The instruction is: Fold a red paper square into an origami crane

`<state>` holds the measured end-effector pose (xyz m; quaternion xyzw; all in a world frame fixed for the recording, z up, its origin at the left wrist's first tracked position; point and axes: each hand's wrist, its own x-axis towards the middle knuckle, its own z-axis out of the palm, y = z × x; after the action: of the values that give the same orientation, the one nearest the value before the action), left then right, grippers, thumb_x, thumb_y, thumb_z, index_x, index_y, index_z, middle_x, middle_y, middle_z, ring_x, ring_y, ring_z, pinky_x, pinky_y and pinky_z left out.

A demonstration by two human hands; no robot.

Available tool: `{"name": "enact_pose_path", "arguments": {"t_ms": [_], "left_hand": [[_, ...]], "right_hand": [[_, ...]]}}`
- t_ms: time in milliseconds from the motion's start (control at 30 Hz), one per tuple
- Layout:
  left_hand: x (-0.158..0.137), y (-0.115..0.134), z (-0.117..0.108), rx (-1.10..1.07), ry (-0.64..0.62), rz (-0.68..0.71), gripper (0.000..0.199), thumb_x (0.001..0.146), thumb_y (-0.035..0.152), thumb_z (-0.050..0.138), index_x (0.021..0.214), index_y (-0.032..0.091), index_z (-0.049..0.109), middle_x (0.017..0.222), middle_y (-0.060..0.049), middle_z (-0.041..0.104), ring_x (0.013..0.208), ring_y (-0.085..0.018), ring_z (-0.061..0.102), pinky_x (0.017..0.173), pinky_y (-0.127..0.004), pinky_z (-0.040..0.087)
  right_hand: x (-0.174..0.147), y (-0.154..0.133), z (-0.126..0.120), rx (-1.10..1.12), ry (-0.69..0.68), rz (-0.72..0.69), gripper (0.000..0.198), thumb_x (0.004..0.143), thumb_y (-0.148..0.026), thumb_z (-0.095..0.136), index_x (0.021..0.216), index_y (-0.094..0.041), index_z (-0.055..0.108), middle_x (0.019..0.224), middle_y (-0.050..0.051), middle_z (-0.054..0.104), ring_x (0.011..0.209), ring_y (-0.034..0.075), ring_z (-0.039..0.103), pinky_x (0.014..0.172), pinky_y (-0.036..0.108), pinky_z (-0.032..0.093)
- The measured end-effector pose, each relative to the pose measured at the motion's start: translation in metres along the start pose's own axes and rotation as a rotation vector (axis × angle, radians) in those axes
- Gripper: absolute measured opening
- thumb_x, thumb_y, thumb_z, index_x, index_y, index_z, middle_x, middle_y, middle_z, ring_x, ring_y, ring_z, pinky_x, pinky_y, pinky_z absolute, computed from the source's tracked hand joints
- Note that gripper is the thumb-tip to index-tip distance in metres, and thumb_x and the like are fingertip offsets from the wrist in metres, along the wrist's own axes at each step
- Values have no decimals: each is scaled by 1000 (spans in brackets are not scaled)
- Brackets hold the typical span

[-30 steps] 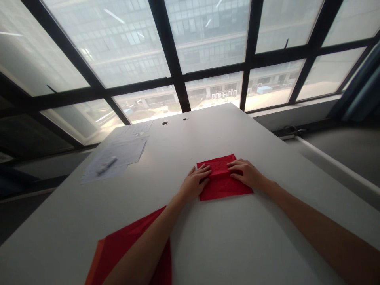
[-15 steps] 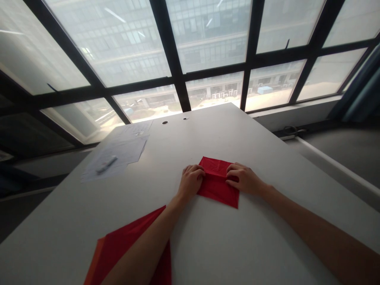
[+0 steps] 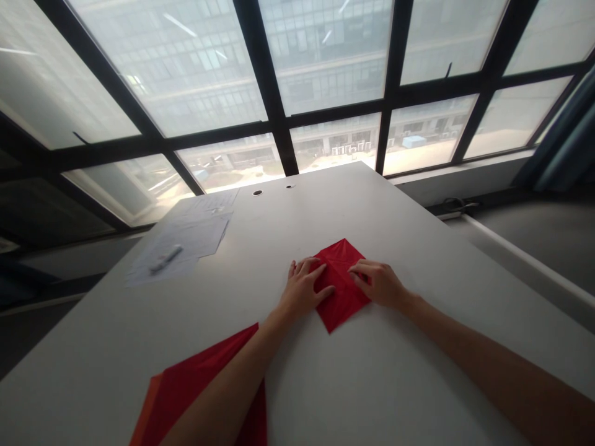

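A folded sheet of red paper (image 3: 341,291) lies on the white table, turned with one corner toward me and one toward the window. My left hand (image 3: 304,286) rests on its left side, fingers spread and thumb stretched out over the paper. At the right side, my right hand (image 3: 379,284) has thumb and fingers drawn together at the paper's edge, in a pinch; the fingertips partly cover that edge. Under my left forearm lies a larger red sheet (image 3: 209,365) with an orange strip along its left side, partly hidden by the arm.
White printed papers (image 3: 186,238) lie at the table's left, with a blurred grey, pen-like object (image 3: 166,259) on top. Two cable holes (image 3: 257,192) sit near the far edge. Beyond stand dark-framed windows (image 3: 325,118), with a blue curtain (image 3: 558,152) at the right.
The small red paper has turned from lying squarer to lying corner-on. My left hand has gone from gripping its edge to spreading over it. The right hand stays at its right side.
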<state>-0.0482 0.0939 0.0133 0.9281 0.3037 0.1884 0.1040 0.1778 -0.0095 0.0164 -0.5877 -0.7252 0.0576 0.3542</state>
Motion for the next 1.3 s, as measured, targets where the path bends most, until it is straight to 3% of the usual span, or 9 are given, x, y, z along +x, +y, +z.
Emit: {"name": "enact_pose_path", "arguments": {"t_ms": [67,167,367,567,867,1033,1300], "left_hand": [[1,-3,1,-47,-23,26,55,85,50,66,135,28,56,138,-10,55,131,-29,47,120,-57,12],[3,-6,2,-115,-56,67,48,87,44,66,132,29,59,140,-9,56,132,-28,49,121,-55,12],[5,-9,3,-156,-103,110,42,92,35,61,133,31,58,145,-6,52,140,-26,40,121,-55,9],[5,-8,3,-188,-104,78,33,93,33,59,126,32,64,144,-3,53,138,-25,43,120,-55,16],[7,-12,7,-277,-55,20,24,92,34,60,114,35,71,134,0,61,131,-24,52,118,-52,27],[7,-12,6,-295,-14,19,22,92,36,60,109,34,74,129,-1,65,126,-25,56,116,-51,34],[8,-10,3,-273,20,57,22,94,35,58,107,32,75,127,-2,66,126,-25,56,115,-54,34]], "right_hand": [[4,8,2,-17,55,-17,25,92,-19,53,109,-25,71,108,7,71,101,23,62,89,37,49],[8,18,5,-58,-3,-55,30,89,-19,59,116,-27,69,122,6,67,113,25,57,98,44,45],[6,12,5,-123,-55,-56,11,88,-27,66,95,-26,75,110,6,69,104,25,58,94,43,44],[6,14,6,-96,-37,-22,6,86,-23,69,83,-25,74,101,4,70,96,23,59,90,41,44],[3,16,10,-10,24,63,7,86,-21,68,81,-23,73,98,5,69,93,22,60,88,40,47],[3,21,9,-29,38,37,11,87,-20,65,92,-25,74,105,6,69,99,23,59,90,40,48],[2,20,5,-117,22,33,11,87,-18,66,77,-22,66,96,5,68,94,23,57,87,39,45]]}}
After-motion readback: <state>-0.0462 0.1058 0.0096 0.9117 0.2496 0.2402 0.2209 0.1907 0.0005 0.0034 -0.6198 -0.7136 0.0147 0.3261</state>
